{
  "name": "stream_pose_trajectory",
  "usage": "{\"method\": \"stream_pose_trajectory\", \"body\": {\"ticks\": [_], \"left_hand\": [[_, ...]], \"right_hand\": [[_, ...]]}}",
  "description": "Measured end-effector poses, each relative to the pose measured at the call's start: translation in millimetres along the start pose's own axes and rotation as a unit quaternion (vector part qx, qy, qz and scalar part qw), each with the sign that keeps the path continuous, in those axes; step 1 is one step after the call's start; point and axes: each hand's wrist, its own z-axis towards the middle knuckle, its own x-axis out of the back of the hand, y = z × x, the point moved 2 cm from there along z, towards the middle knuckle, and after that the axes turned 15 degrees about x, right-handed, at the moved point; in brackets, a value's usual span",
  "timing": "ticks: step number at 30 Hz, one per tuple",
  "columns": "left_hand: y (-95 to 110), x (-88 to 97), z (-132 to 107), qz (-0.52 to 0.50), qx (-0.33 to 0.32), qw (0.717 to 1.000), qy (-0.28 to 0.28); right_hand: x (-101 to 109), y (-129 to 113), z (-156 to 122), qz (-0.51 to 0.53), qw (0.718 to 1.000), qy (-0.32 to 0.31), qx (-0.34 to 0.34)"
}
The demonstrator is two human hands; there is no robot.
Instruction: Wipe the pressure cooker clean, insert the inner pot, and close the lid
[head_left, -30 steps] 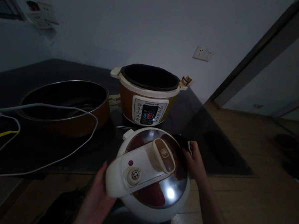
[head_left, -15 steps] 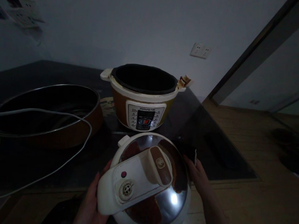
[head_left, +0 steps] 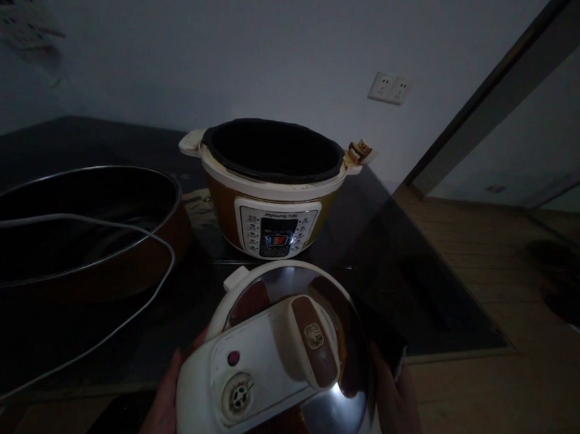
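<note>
I hold a round pressure-cooker lid [head_left: 287, 359], white with a shiny metal top and a brown handle knob, low in the middle of the view. My left hand [head_left: 163, 405] grips its left edge beside the valve. On the right rim my right hand [head_left: 397, 404] is closed, and a dark cloth [head_left: 385, 342] lies between that hand and the lid. The lidless brown and white cooker body [head_left: 272, 190] stands just behind the lid on the dark tabletop [head_left: 404, 268], its control panel lit.
A wide shallow dark pan [head_left: 75, 225] sits at the left, with a white cable [head_left: 134, 299] draped over it and across the tabletop. A wall socket [head_left: 388, 88] is above the cooker. Wooden floor [head_left: 504, 396] stretches to the right.
The lid and both hands have come lower and nearer to me. The view has shifted so the cooker and pan sit further left. My right hand has slid down the lid's right rim.
</note>
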Motion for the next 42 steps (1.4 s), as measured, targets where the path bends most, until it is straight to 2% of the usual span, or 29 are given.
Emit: {"method": "stream_pose_trajectory", "body": {"ticks": [4, 7, 10, 15, 19, 22, 25, 28, 30, 32, 34, 38, 42], "left_hand": [[-8, -6.0, -2, 0.01, -0.036, 0.997, 0.074], [-13, -12.9, -2, 0.021, -0.044, 0.994, 0.102], [-15, -15.9, -2, 0.034, -0.057, 0.99, 0.122], [-10, -9.1, 3, 0.03, -0.078, 0.985, 0.15], [-8, -6.8, 10, 0.014, -0.083, 0.98, 0.181], [-10, -16.7, 13, 0.001, -0.101, 0.97, 0.222], [-11, -32.7, 14, -0.003, -0.107, 0.97, 0.218], [-9, -44.4, 15, -0.016, -0.109, 0.967, 0.228], [-9, -48.8, 14, -0.016, -0.114, 0.964, 0.238], [-9, -51.0, 13, -0.005, -0.121, 0.964, 0.237], [-11, -51.9, 10, 0.008, -0.123, 0.966, 0.226], [-13, -52.2, 7, 0.012, -0.124, 0.973, 0.193], [-12, -52.3, 9, -0.006, -0.116, 0.973, 0.2]], "right_hand": [[0, -14, 9, -0.023, 0.998, -0.038, -0.032], [-6, -32, 33, -0.02, 0.997, -0.06, -0.048], [-19, -45, 60, -0.004, 0.992, -0.122, -0.039], [-42, -62, 90, 0.017, 0.979, -0.194, 0.056], [-55, -76, 99, 0.004, 0.966, -0.214, 0.146], [-65, -92, 102, 0.018, 0.945, -0.245, 0.218], [-75, -112, 102, 0.044, 0.904, -0.322, 0.277], [-79, -129, 102, 0.083, 0.852, -0.417, 0.305], [-77, -133, 104, 0.08, 0.841, -0.435, 0.313], [-70, -126, 109, 0.042, 0.856, -0.409, 0.313], [-59, -111, 113, 0.0, 0.887, -0.364, 0.284], [-27, -65, 107, -0.024, 0.951, -0.264, 0.157], [3, -34, 82, -0.026, 0.98, -0.184, 0.068]]}}
